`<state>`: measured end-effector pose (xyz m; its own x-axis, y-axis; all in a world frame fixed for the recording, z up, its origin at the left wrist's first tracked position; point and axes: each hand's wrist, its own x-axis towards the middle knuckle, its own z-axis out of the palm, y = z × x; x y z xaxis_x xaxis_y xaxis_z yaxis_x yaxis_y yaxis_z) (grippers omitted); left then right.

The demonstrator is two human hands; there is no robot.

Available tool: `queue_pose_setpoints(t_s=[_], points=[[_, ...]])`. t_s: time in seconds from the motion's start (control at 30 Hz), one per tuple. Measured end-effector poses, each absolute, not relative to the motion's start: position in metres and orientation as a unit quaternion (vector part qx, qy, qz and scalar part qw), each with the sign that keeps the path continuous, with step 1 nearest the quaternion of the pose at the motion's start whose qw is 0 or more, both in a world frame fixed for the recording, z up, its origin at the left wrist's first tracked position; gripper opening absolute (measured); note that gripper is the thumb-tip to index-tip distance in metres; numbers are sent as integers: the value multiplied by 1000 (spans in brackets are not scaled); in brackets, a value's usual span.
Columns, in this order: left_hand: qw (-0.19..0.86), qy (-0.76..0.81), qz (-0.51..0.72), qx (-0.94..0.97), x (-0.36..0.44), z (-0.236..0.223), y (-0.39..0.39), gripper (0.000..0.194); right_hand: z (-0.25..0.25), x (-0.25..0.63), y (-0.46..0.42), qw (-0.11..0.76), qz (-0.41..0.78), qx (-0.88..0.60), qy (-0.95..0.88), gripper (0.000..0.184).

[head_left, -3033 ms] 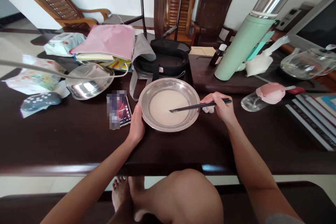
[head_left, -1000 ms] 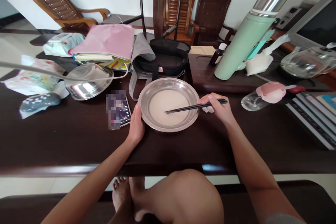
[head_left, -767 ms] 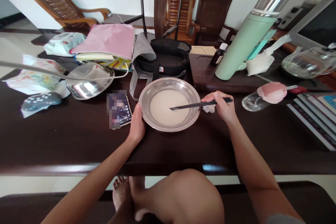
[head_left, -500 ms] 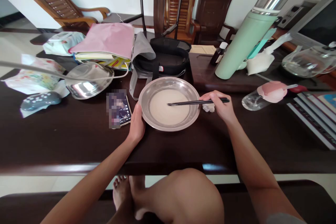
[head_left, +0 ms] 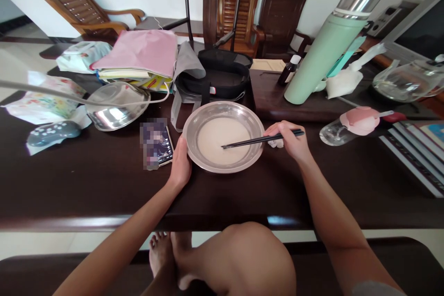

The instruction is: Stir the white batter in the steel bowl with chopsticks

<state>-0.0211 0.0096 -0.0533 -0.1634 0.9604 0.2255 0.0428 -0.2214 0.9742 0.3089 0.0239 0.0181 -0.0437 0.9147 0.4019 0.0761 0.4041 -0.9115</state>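
A round steel bowl (head_left: 193,122) stands on the dark table, holding a pale, milky liquid (head_left: 218,132). My left hand (head_left: 181,164) grips the bowl's left rim, thumb on the edge and fingers hidden behind its side. In my right hand (head_left: 293,141), at the bowl's right, is a pair of black chopsticks (head_left: 249,141), held together. They reach over the rim, and their tips dip into the liquid near the middle. Crumpled white tissue (head_left: 275,143) lies partly hidden below the chopsticks, beside my right hand.
A phone (head_left: 161,145) lies left of the bowl. Behind it are a second steel bowl (head_left: 118,118) and a black-and-grey bag (head_left: 215,78). To the right are a green thermos (head_left: 322,51), a pink-lidded cup (head_left: 359,121) and stacked books (head_left: 416,152).
The chopsticks' tips have shifted slightly toward me in the liquid, so the sticks slant a little more. My left hand and the bowl are nearly unmoved.
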Motion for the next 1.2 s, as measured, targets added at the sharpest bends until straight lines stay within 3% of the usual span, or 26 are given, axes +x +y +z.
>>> queue_pose_setpoints(t_s=[0.1,0.27,0.43,0.57,0.73,1.2], points=[[390,485,589,516,-21,-54,10,56,19,308,23,539,357,-413,-641,36],[388,488,592,511,-21,-56,11,55,17,310,24,578,370,-405,-604,40],[394,482,595,509,-20,-56,10,55,18,309,23,541,364,-420,-632,36],[392,484,594,509,-20,-54,10,56,18,310,24,570,365,-421,-604,40],[391,485,587,518,-21,-54,10,56,19,309,23,534,364,-426,-633,39],[393,490,587,511,-19,-51,9,57,20,309,23,561,353,-431,-612,41]])
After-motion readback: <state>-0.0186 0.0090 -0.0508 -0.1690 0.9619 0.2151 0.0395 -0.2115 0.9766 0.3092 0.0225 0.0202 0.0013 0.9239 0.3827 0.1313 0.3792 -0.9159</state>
